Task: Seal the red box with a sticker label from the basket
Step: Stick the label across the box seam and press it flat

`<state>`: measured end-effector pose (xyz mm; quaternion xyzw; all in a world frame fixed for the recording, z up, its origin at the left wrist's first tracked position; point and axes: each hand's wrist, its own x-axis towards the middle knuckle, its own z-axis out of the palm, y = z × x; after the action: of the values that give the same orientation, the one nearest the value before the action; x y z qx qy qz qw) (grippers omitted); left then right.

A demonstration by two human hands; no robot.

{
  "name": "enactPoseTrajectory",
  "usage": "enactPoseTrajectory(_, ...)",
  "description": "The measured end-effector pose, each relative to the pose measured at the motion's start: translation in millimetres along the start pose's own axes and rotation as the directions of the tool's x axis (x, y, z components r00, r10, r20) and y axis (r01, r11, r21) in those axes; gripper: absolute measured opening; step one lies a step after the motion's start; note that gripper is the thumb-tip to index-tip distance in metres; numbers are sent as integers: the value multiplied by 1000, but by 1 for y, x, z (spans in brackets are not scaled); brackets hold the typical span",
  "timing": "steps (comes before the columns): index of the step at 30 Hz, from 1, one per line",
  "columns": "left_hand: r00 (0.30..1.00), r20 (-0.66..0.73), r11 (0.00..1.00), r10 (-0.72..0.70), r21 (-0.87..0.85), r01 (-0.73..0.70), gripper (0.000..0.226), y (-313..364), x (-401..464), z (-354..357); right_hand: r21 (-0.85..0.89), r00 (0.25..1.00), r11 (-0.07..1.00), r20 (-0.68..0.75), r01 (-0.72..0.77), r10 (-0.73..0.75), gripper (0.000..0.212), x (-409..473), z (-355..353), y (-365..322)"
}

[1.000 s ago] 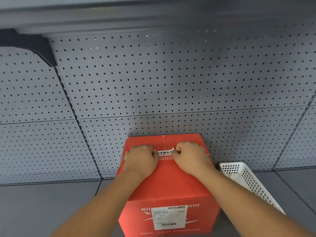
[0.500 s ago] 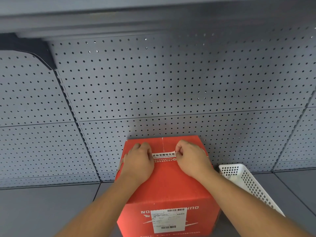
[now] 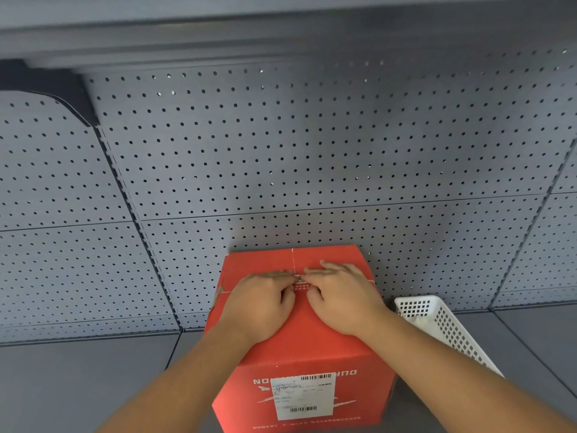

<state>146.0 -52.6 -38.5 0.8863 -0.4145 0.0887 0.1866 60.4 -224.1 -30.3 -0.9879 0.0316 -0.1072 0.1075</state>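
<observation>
Red box point(image 3: 299, 345) now under flattened palms: left hand point(image 3: 260, 304) and right hand point(image 3: 342, 296) slid together, fingers spread, hiding most of the sticker point(image 3: 300, 285). Pressing down, probably; seal nearly done.

The red box point(image 3: 307, 345) stands closed on the grey shelf point(image 3: 78, 385), its back against the shelf's rear edge. A white shipping label with barcodes is stuck on its front side. The sticker label point(image 3: 300, 284) lies across the top seam, mostly hidden. The white perforated basket point(image 3: 443, 326) stands just beside the box, on its right.
</observation>
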Motion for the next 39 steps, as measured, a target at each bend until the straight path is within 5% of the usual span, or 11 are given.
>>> enactPoseTrajectory(12,994,19,985,-110,136,107,67,-6,-22,-8,-44,994,995,-64,-89,86,55,-10,3,-1)
enactPoseTrajectory(21,980,163,993,113,-40,-108,57,-11,-30,-16,15,977,979,60,205,-205,50,-18,-10,7)
enactPoseTrajectory(39,993,-119,999,7,33,-3,45,-12,-43,-11,-11,989,994,-101,112,-112,42,-31,-6,22)
